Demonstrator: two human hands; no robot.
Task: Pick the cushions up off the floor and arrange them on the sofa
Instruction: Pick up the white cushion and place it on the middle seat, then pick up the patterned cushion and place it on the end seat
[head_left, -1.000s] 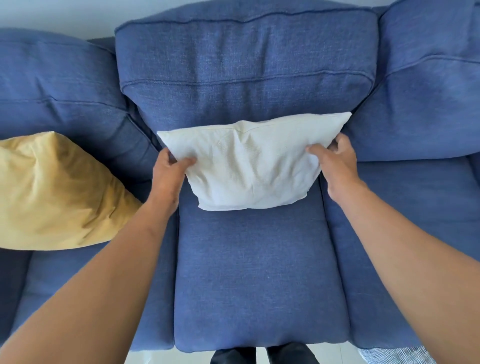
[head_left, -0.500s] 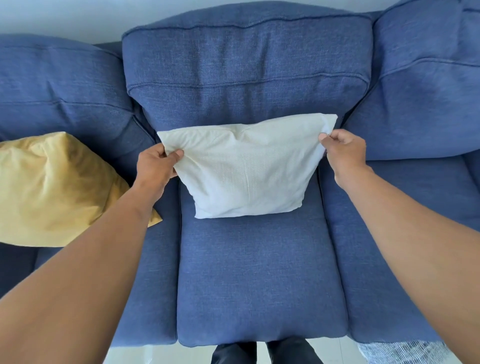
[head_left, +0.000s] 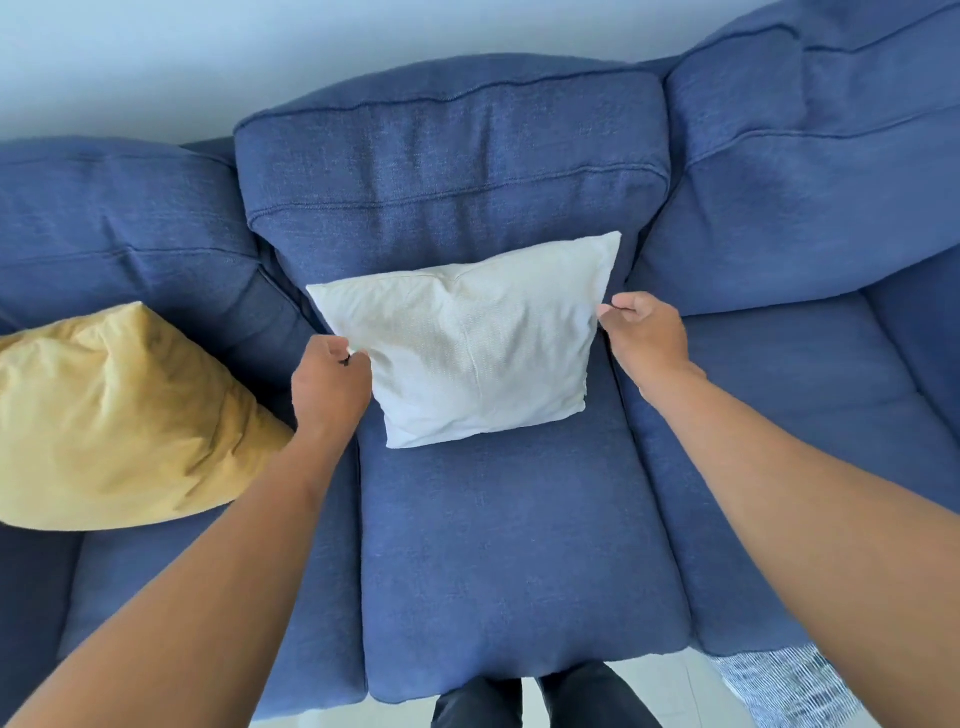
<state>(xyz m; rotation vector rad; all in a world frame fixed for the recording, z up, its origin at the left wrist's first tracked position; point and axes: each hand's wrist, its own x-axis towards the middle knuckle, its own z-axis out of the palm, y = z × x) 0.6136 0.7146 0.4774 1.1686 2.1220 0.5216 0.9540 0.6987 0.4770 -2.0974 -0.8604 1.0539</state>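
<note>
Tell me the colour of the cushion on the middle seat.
White, or off-white, plain: the cushion shows clearly in the head view.

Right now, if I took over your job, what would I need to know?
Left hand: fingers pinched on the white cushion's left edge.
Right hand: fingers curled at its right edge, seemingly pinching it.
White cushion: standing on the middle seat, leaning on the sofa back.
Yellow cushion: lying on the left seat.
Done: both cushions are on the sofa.
Left: let go of the white one; maybe prop the yellow one up. A striped fabric shows on the floor, lower right; I can't tell what it is.
</note>
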